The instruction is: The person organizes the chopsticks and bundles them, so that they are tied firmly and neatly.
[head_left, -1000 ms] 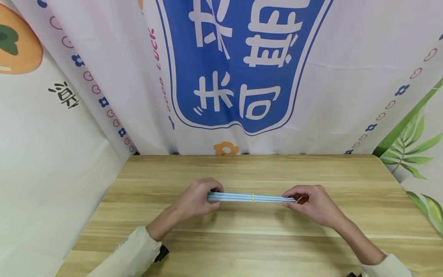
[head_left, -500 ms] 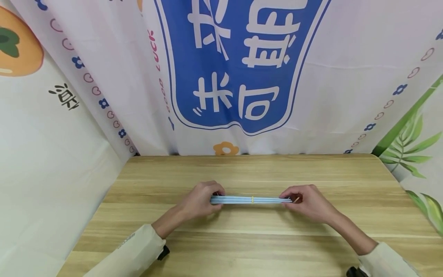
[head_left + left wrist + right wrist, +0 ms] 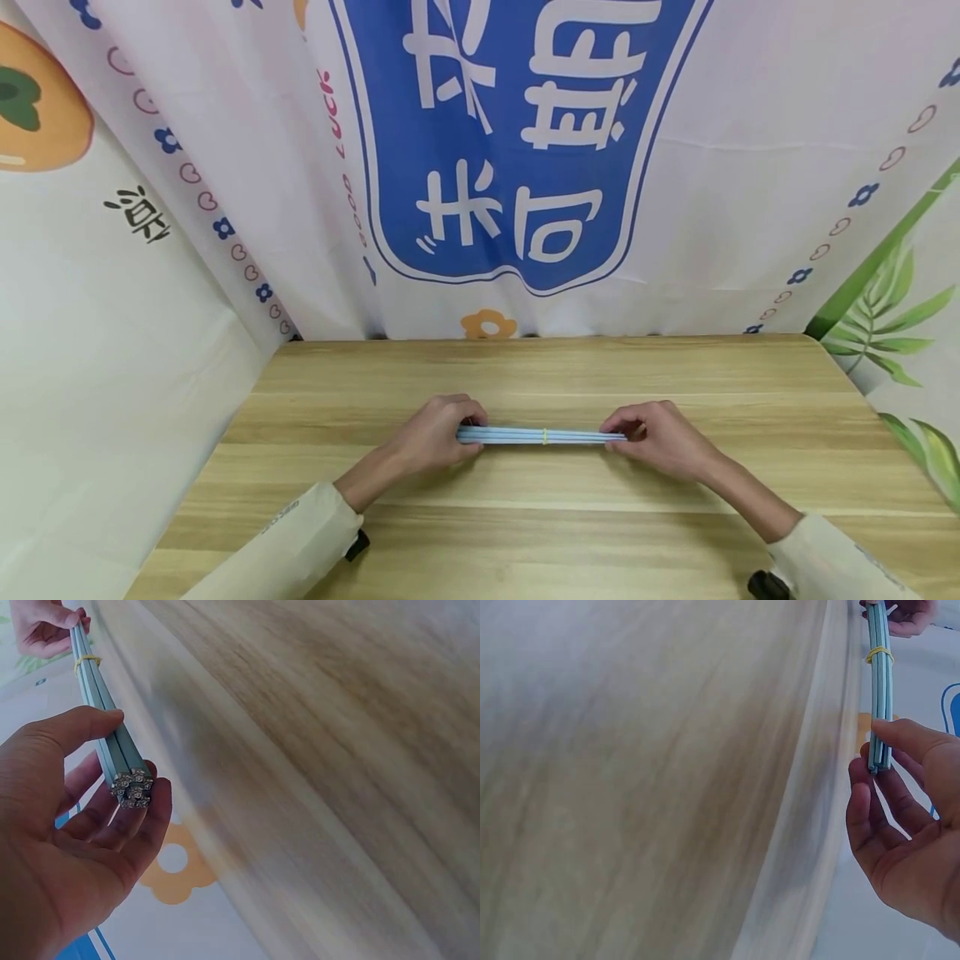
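Observation:
A bundle of light blue chopsticks (image 3: 510, 436) lies level between my two hands, over the middle of the table. A yellow rubber band (image 3: 545, 436) goes round it near its middle. My left hand (image 3: 438, 433) grips the thicker left end between thumb and fingers; patterned silver-coloured end caps (image 3: 133, 789) show there in the left wrist view. At the thinner right end, my right hand (image 3: 663, 437) pinches the chopsticks, whose tips (image 3: 880, 766) show plainly in the right wrist view. Whether the bundle touches the table cannot be told.
The wood-grain table (image 3: 555, 533) spreads beneath both hands. Behind its far edge hangs a white cloth (image 3: 720, 208) with a blue printed panel (image 3: 510, 142). A pale printed sheet (image 3: 112, 350) stands along the left side, and one with green leaves (image 3: 885, 317) at the right.
The chopstick bundle has sunk slightly towards the table and looks a little smaller in the head view. My right hand has shifted a little left; both hands keep their hold.

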Demonstrator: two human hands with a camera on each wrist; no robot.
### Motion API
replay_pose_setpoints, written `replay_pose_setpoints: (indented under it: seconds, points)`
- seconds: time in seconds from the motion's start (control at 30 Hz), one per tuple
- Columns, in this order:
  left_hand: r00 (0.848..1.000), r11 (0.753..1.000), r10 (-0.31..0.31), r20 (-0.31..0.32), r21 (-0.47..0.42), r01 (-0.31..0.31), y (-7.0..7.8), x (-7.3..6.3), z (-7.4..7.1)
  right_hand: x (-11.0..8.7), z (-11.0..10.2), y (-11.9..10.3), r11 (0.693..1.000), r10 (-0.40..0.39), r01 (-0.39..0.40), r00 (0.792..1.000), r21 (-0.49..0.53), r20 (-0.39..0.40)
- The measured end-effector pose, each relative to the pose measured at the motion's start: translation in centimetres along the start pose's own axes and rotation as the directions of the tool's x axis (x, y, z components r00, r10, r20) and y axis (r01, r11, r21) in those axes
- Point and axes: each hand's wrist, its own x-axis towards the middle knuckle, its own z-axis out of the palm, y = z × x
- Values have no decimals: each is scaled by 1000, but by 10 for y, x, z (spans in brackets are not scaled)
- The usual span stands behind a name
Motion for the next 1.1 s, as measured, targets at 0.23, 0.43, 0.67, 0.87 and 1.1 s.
replay_pose_setpoints:
  seconds: [0.23,0.43,0.67,0.87,1.1]
  points:
    - [999,999,-17,32,29,16,-4,0,5,3,5,3,1000,8,-8,1000,-7,26]
    - [999,999,-24,45,46,22,-4,-1,7,2,8,2,1000,-5,5,999,-19,35]
    - [998,999,-29,61,48,26,-3,0,9,1,8,1,999,-6,6,1000,-38,6]
    - [997,999,-40,70,39,37,-3,0,9,-3,5,0,998,-6,5,1000,-60,-13]
    - [995,997,-60,75,43,57,-4,-2,10,-5,3,-1,998,16,-16,1000,-61,-2]
